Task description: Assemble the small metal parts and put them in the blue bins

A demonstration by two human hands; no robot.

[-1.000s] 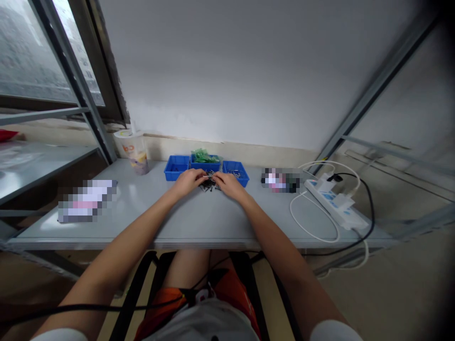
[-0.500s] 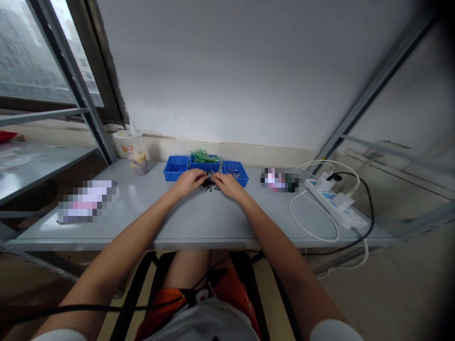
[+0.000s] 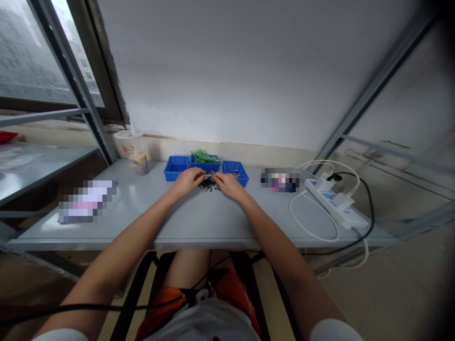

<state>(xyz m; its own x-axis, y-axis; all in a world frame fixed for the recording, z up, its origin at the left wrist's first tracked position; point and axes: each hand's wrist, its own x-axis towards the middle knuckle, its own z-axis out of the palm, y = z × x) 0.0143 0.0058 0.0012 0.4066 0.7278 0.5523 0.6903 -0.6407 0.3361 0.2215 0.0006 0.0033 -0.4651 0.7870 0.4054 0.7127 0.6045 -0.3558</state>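
Note:
A small pile of dark and silvery screws (image 3: 209,185) lies on the grey table, just in front of the blue trays. My left hand (image 3: 189,182) reaches in from its left side, with thumb and fingers curled closed at the pile. From the other side my right hand (image 3: 228,184) meets it, fingertips likewise pinched together. Whatever each hand grips is too small to make out. Behind my right hand, a blue tray (image 3: 243,182) holds silvery screw-like pieces. Another blue tray (image 3: 171,176) stands behind my left hand, with a few dark bits inside.
The middle blue tray (image 3: 205,167) contains green plastic packets (image 3: 201,157). A drink cup (image 3: 137,156) with a straw stands at the back left. A blurred-out phone (image 3: 87,202) lies left; a blurred-out object (image 3: 280,180) and a white power strip (image 3: 337,208) with cables lie right.
Both hands stay at the pile. Only slight finger movement shows, with the left fingertips shifted a little.

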